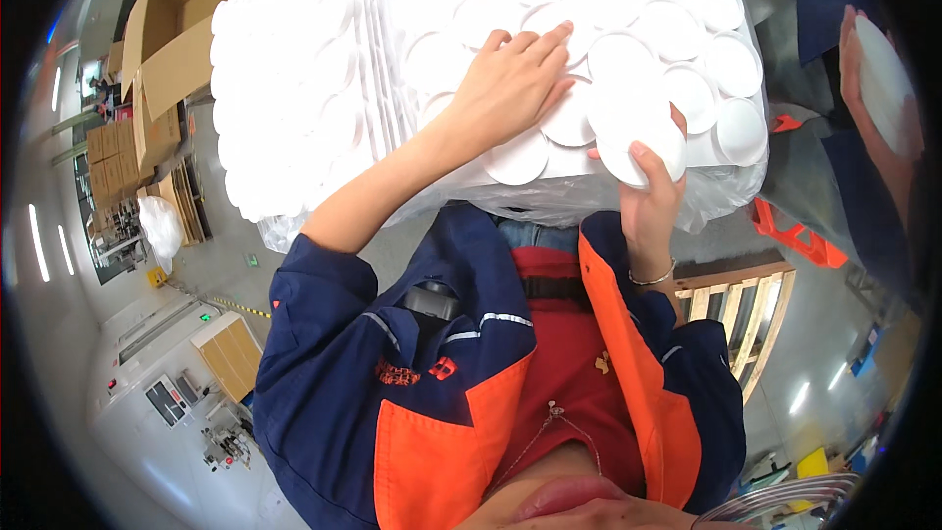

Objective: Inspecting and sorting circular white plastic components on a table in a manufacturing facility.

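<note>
"What is the right hand (655,194) gripping?"
"It's holding a white disc (643,142) over the other discs' (670,31) near edge."
"And the left hand (512,80)?"
"It's reaching over them, loosely spread."

Round white disc (638,144) in right hand (653,204)

Plain white seen on discs (516,159), top centre. Jacket (314,373), lower centre: navy, blocked with orange, crossed by pale strips (505,318). Shirt (543,334) coloured red. Carton (182,77), upper left: brown. Floor tape (240,308), left: striped yellow-black.
</note>
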{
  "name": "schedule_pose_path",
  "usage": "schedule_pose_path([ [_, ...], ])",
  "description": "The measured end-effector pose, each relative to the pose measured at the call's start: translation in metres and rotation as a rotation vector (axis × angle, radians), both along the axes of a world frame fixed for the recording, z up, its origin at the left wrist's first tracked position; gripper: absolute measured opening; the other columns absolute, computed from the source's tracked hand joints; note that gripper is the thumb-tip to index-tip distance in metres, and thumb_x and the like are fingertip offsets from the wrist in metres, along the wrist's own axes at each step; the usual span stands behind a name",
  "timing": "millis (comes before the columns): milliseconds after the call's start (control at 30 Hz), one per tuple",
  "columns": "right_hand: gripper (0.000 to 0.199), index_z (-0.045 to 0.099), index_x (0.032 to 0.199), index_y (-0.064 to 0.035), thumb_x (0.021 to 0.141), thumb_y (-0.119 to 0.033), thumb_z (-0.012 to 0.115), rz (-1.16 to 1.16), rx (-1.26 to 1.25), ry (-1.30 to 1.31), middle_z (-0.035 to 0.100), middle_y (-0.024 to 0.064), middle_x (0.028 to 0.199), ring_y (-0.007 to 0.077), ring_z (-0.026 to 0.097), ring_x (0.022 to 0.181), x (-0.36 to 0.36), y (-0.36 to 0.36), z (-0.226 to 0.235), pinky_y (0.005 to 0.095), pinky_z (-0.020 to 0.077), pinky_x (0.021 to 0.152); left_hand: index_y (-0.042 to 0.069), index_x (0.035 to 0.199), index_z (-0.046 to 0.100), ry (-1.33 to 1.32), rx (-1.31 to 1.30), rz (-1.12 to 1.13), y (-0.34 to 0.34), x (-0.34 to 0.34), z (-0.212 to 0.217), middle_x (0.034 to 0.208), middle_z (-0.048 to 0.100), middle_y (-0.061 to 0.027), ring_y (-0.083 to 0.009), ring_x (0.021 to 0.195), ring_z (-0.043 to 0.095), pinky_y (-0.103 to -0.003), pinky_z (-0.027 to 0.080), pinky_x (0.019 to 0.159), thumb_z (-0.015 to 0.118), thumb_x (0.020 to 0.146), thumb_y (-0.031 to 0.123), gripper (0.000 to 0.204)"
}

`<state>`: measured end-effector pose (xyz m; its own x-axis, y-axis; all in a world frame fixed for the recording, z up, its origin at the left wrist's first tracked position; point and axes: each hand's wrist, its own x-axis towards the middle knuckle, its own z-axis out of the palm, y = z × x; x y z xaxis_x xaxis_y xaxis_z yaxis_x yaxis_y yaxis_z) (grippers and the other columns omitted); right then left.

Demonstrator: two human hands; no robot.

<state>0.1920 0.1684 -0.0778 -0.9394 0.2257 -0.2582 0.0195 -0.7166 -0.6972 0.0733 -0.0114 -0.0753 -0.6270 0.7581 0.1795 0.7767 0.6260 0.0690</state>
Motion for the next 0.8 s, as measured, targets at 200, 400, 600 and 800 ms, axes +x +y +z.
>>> schedule_pose_path([
  [200,0.065,0.030,0.147,-0.0016,0.087,-0.002,0.055,0.025,0.033,-0.018,0.054,0.0210,0.128,0.0326,0.062,0.114,0.001,-0.001,-0.003,0.0497,0.0616,0.083,0.011,0.120,0.060,0.042,-0.026,-0.035,0.001,-0.008,0.010,0.137,0.057,-0.0086,-0.0245,0.103,0.060,-0.046,0.046,0.091,0.061,0.095,0.040,0.038],
  [400,0.070,0.026,0.151,-0.0017,0.087,-0.003,0.054,0.072,0.076,-0.034,0.052,0.0201,0.133,0.0331,0.058,0.121,0.003,-0.002,-0.002,0.0498,0.0597,0.086,0.018,0.137,0.055,-0.002,-0.192,-0.077,-0.003,-0.016,-0.001,0.150,0.047,-0.0087,-0.0303,0.131,0.049,-0.053,0.040,0.106,0.057,0.098,0.040,0.045],
  [600,0.063,0.030,0.147,-0.0010,0.087,0.002,0.053,0.065,-0.004,0.005,0.054,0.0219,0.127,0.0333,0.064,0.112,-0.002,-0.007,0.001,0.0507,0.0613,0.084,0.018,0.136,0.057,0.032,-0.043,-0.190,-0.018,-0.028,0.007,0.146,0.051,-0.0111,-0.0335,0.132,0.049,-0.057,0.038,0.106,0.054,0.101,0.034,0.039],
  [800,0.066,0.029,0.149,-0.0020,0.087,-0.001,0.054,0.042,0.009,-0.004,0.055,0.0210,0.127,0.0334,0.062,0.114,0.000,-0.008,0.000,0.0502,0.0610,0.083,0.008,0.128,0.061,-0.144,0.120,0.192,-0.038,-0.013,0.021,0.126,0.062,-0.0141,-0.0324,0.113,0.061,-0.046,0.043,0.101,0.052,0.102,0.032,0.037],
])
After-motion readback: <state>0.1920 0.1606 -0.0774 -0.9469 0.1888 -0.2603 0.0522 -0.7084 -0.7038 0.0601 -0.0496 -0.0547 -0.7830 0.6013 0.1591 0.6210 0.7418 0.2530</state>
